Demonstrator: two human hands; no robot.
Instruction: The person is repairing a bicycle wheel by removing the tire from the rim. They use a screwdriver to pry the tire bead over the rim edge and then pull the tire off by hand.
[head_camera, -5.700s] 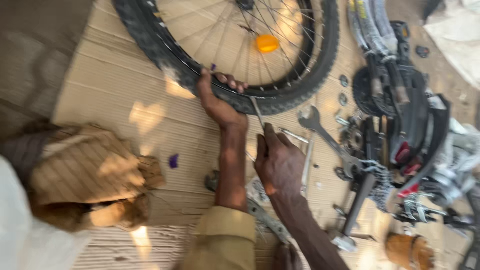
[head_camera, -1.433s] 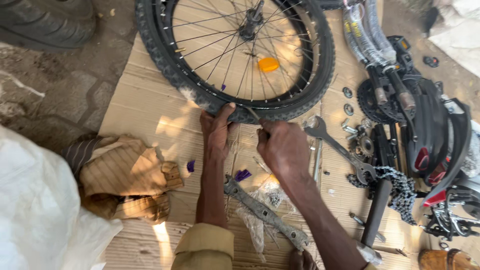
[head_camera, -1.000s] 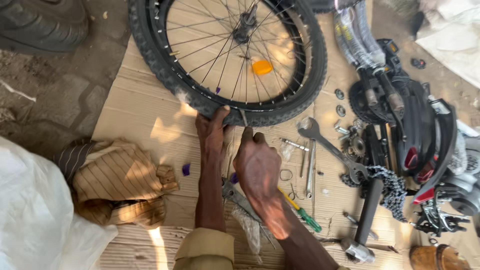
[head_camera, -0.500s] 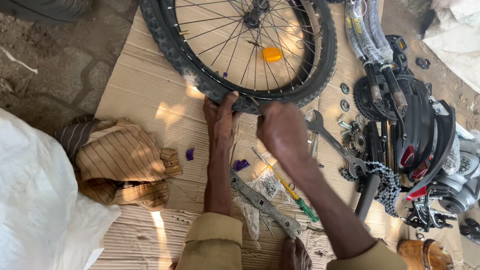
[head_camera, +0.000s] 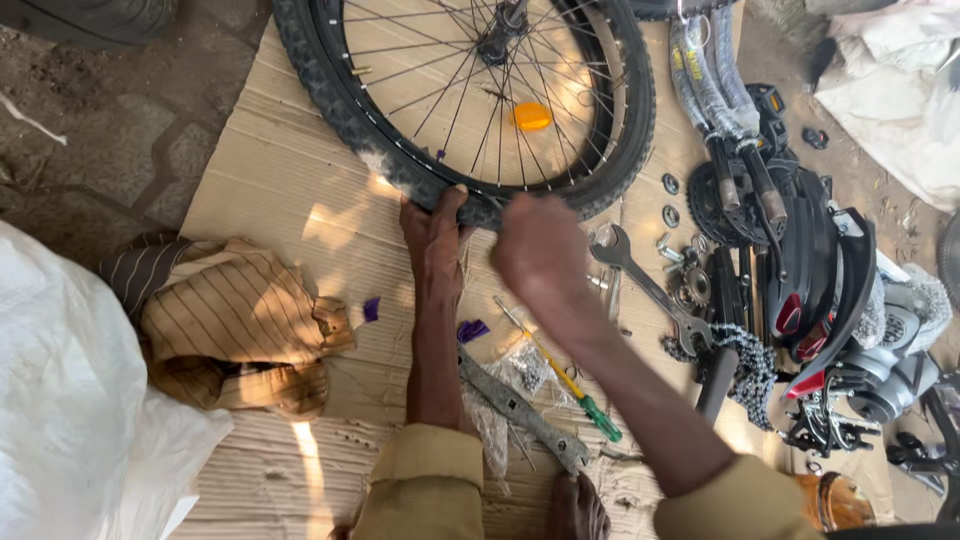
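Observation:
A spoked bicycle wheel with a knobbly black tyre (head_camera: 325, 100) and an orange reflector (head_camera: 531, 116) lies on a cardboard sheet (head_camera: 270, 200). My left hand (head_camera: 435, 240) grips the tyre's near edge, thumb and fingers over the rubber. Just to its right, my right hand (head_camera: 540, 255) hovers slightly blurred by the same edge. Its back faces the camera and its fingers curl under, so whatever is in it is hidden.
A spanner (head_camera: 640, 280), a green-handled screwdriver (head_camera: 575, 390) and a flat metal bar (head_camera: 520, 410) lie by my arms. On the right are a chain (head_camera: 745, 360), sprockets and black bike parts (head_camera: 800, 250). A striped cloth (head_camera: 240, 320) and a white sack (head_camera: 70, 400) sit left.
My left hand has stayed on the tyre's near edge throughout. My right hand has shifted along that edge and now sits slightly right of the left. The view has wobbled.

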